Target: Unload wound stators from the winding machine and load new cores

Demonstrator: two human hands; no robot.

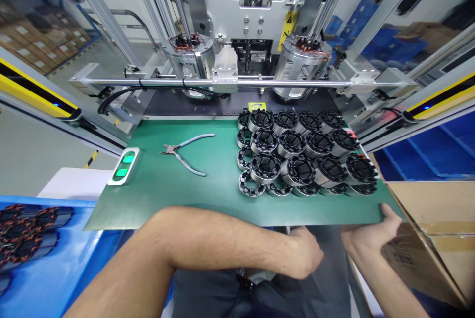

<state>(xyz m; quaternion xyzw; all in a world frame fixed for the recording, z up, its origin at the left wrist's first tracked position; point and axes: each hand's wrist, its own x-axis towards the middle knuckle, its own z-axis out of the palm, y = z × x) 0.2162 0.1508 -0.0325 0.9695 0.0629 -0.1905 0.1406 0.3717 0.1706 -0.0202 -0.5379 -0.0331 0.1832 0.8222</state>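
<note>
My left hand (pixel 306 252) reaches across my body, just below the front edge of the green work surface (pixel 208 199). Its fingers are curled; what they hold, if anything, is hidden. At the right front corner my right hand (pixel 374 234) grips the edge of that surface, thumb on top and fingers underneath. Stacked rows of black-and-silver ring-shaped motor stators (pixel 297 169) stand on the right half, behind both hands. To their left, cutting pliers (pixel 185 153) with grey-blue handles lie spread, touched by neither hand.
Two metal cylinders with copper wires, a left one (pixel 191 61) and a right one (pixel 304 63), stand in the machine behind a horizontal rod (pixel 297 83). A green-lit switch box (pixel 125 166) sits left. A blue bin (pixel 74 258) holds wound stators (pixel 31 231); cardboard boxes (pixel 438 209) stand right.
</note>
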